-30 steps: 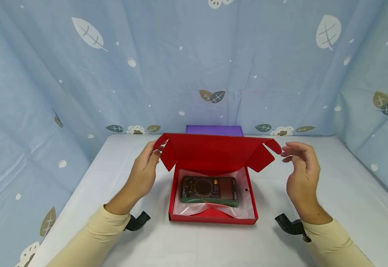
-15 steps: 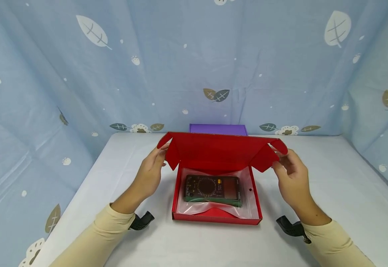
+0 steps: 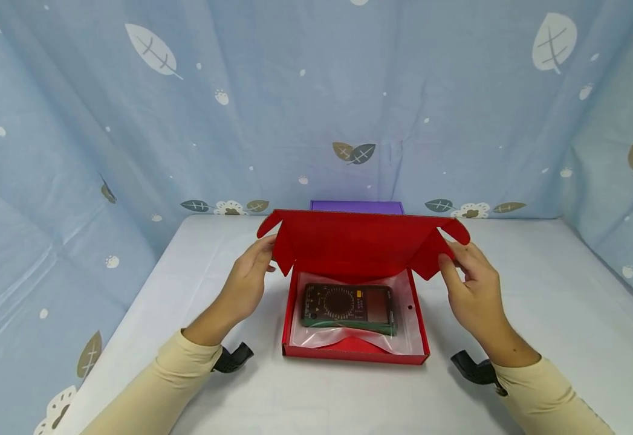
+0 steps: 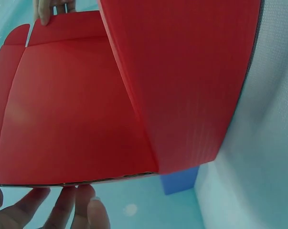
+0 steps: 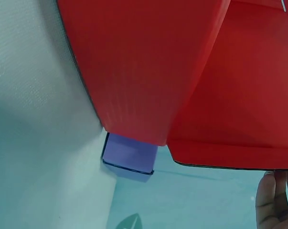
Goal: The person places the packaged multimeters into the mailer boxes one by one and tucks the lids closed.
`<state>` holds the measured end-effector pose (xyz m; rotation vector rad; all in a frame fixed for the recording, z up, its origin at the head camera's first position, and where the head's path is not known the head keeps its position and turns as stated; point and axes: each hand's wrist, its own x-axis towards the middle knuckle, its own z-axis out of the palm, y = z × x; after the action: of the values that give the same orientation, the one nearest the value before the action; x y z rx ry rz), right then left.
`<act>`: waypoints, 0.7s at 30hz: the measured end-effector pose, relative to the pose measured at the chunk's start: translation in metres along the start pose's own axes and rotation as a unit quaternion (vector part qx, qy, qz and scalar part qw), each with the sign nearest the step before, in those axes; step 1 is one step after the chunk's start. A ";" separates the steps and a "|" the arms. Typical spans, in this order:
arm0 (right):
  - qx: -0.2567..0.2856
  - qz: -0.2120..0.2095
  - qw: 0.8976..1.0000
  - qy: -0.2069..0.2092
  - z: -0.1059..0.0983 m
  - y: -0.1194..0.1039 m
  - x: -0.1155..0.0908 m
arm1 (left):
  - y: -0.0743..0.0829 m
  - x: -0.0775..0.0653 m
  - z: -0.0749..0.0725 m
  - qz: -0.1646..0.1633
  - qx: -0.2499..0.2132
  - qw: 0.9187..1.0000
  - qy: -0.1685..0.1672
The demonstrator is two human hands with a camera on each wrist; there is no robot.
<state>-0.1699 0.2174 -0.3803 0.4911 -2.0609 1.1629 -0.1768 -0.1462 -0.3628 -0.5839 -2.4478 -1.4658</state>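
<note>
A red cardboard box (image 3: pixel 356 357) stands on the table with its lid (image 3: pixel 349 238) raised and the side flaps hanging inward. Inside lies a dark multimeter (image 3: pixel 347 305) with a green edge, in a clear plastic bag (image 3: pixel 405 338). At the lid's left end, my left hand (image 3: pixel 242 281) touches the outside of the side flap with its fingertips; in the left wrist view these fingers (image 4: pixel 62 207) lie along the flap's edge. My right hand (image 3: pixel 474 284) pinches the right side flap (image 3: pixel 430 254), thumb on the near face and fingers behind it.
Behind the red box sits a purple box (image 3: pixel 357 206), mostly hidden in the head view; the right wrist view shows its end. A white cloth (image 3: pixel 229 402) covers the table. A blue patterned curtain (image 3: pixel 294 109) hangs at the back and sides.
My right hand has moved left, from beside the lid onto its right flap, and now pinches it. The left hand stays by the left flap. The lid stands slightly higher in view.
</note>
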 end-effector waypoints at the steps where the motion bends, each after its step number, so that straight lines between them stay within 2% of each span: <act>1: -0.002 0.000 1.000 -0.001 0.000 0.000 0.000 | 0.000 0.000 0.000 0.000 0.001 1.000 0.000; 16: -0.014 0.007 1.000 -0.017 0.001 -0.004 -0.001 | -0.001 0.002 0.000 0.001 -0.009 1.000 -0.005; 21: -0.011 0.001 1.000 -0.018 0.002 -0.004 -0.002 | -0.001 0.002 0.001 -0.008 -0.018 1.000 -0.009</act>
<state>-0.1667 0.2136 -0.3795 0.5033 -2.1019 1.1388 -0.1790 -0.1451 -0.3639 -0.5887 -2.4505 -1.5202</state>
